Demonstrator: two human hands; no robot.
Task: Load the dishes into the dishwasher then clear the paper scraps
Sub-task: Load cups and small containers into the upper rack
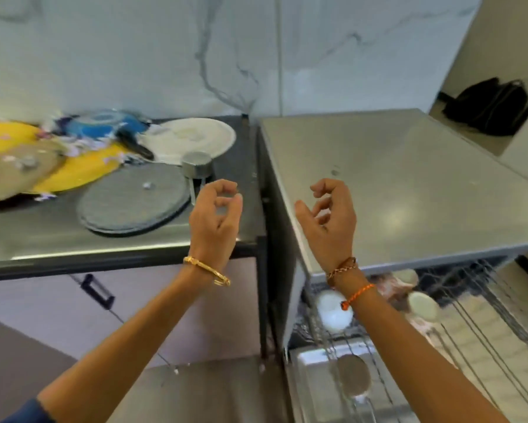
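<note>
Both hands hover raised, holding nothing: the left hand (215, 216) and right hand (328, 219) each have loosely curled fingers. Just beyond the left fingertips sit a steel cup (196, 167) and grey plate (133, 203); farther left, 2 yellow plates (79, 169) with paper scraps (73, 145). Below the right hand, the dishwasher rack (378, 346) holds dishes.

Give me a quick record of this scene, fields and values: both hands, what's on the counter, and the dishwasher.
left hand: raised over counter edge, fingers loosely curled, holds nothing
right hand: raised over dishwasher top, fingers loosely curled, holds nothing
counter: grey plate, white plate, yellow plates, steel cup, paper scraps among the dishes
dishwasher: open, rack pulled out, some dishes already inside
</note>
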